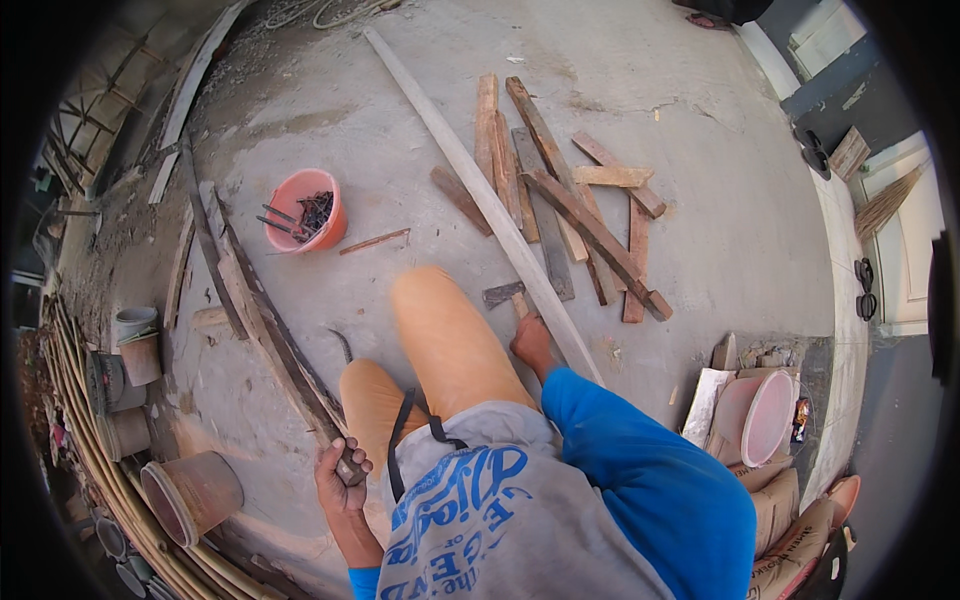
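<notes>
My left hand [340,485] is closed around the near end of a long, weathered wooden plank [270,340], which runs away to the far left along the ground. In my right hand [535,347] is the wooden handle of a hammer [503,294], its dark head low over the concrete beyond my right knee. Just right of that hand lies a long pale grey beam [470,190], stretching to the far side. A thin, curved dark metal piece [343,345] shows beside my left knee; its other end is hidden.
An orange bucket [335,225] holds dark nail-like bits and rods. Several short timbers [600,235] lie piled beyond the beam. A tipped bucket [205,490] and bamboo poles [90,420] are at left; a pink-white bucket [768,418] and sacks [790,545] at right.
</notes>
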The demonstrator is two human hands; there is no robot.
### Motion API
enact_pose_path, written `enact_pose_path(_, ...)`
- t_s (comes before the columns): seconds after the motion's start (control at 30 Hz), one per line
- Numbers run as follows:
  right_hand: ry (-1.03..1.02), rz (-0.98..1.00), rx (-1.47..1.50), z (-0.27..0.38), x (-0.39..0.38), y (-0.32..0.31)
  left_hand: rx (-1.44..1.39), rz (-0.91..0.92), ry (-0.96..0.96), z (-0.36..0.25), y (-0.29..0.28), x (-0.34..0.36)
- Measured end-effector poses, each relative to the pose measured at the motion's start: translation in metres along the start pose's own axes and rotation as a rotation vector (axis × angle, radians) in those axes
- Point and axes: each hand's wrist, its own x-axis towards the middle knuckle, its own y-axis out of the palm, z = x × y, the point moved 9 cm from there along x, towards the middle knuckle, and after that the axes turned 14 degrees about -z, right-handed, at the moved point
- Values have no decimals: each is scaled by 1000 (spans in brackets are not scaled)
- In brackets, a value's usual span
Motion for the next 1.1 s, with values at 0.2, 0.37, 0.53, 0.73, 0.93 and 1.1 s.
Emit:
enact_pose_path(0.2, 630, 414, 425, 2, 13, 6, 147, -35, 105, -3, 5, 1)
enact_pose_path(0.37, 208, 404, 442, 136, 14, -106, 73, -93, 112, -5, -3, -8)
enact_pose_path(0.53, 1, 635, 858, 273, -38, -188, 126, -85, 160, -2, -1, -3)
enact_pose_path(0.73, -580, 632, 700, 342, -109, -194, 95, -6, 248, -15, 1, -15)
enact_pose_path(0.93, -777, 736, 517, 380, -168, -198, 118, -58, 238, -16, -16, -10)
enact_pose_path(1.1, -1026, 630, 430, 406, -190, -210, 93, -95, 296, -16, -23, -7)
